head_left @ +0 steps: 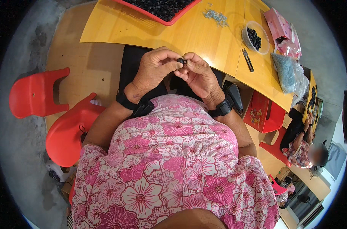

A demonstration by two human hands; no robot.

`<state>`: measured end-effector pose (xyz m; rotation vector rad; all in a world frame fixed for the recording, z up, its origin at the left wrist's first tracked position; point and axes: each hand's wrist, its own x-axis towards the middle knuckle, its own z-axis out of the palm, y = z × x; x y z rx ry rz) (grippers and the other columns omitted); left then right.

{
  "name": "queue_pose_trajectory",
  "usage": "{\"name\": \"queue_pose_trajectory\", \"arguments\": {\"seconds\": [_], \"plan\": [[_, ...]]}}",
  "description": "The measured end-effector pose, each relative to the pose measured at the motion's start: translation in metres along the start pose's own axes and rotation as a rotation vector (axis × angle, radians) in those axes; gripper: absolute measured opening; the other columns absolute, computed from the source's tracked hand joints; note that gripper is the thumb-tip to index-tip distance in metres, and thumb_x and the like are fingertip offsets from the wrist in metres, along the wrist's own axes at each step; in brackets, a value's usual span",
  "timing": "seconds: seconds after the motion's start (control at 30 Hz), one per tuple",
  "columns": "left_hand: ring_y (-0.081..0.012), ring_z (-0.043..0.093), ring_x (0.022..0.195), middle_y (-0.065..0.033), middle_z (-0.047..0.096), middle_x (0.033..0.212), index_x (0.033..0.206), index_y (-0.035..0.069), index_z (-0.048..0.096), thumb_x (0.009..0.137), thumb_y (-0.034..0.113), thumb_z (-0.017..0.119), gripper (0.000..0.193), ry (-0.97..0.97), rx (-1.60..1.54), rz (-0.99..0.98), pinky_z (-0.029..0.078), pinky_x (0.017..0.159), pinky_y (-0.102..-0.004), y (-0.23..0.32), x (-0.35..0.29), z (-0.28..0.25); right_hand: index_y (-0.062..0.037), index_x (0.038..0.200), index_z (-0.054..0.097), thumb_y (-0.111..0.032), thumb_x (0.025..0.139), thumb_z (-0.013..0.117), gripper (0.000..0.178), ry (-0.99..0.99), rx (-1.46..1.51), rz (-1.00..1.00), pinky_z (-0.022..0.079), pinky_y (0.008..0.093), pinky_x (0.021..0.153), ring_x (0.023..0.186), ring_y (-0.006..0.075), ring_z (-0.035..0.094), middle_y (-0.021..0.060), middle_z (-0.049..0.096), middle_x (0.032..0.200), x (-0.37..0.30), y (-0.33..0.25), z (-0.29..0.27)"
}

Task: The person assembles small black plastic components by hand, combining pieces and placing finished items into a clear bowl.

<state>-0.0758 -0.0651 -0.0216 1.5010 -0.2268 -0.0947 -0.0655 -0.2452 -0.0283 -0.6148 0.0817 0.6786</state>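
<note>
A small black part [181,60] is pinched between my two hands, just in front of the near edge of the table. My left hand [153,68] grips it between thumb and forefinger. From the other side, my right hand [200,74] closes its thumb and fingertips on the same part. The fingers cover most of it, so its exact kind does not show. Farther off, a red tray [169,22] holds a heap of small black parts. Small clear or silvery pieces [216,17] lie loose on the yellow table [158,38].
At right stand a clear round tub [263,49] of black parts, a dark pen-like tool [248,60], a pink bag [281,28] and a plastic bag of grey-blue bits [285,72]. Red chairs [36,93] are at left. Another person [300,152] works at a far-right table.
</note>
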Motion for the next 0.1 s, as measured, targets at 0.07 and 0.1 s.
{"name": "queue_pose_trajectory", "arguments": {"seconds": [0.07,0.1], "plan": [[-0.0093,0.062,0.075,-0.0049,0.061,0.084,0.091,-0.001,0.065,0.078,0.001,0.068,0.013,0.013,0.115,0.031,0.05,0.068,-0.02,-0.0024,-0.0004,-0.0009,-0.001,0.104,0.057,-0.011,0.087,0.06,0.02,-0.022,0.026,0.063,0.053,0.0347,0.083,0.076,0.0163,0.061,0.0061,0.06,0.083,-0.0005,-0.0016,-0.0007],[-0.0093,0.062,0.075,-0.0049,0.061,0.084,0.091,-0.001,0.065,0.078,0.001,0.068,0.013,0.012,0.115,0.031,0.05,0.068,-0.02,-0.0024,-0.0003,-0.0011,-0.0017,0.106,0.056,-0.014,0.087,0.062,0.023,-0.045,0.053,0.125,0.053,0.0349,0.083,0.075,0.0168,0.061,0.0064,0.06,0.084,-0.0017,-0.0022,-0.0008]]}}
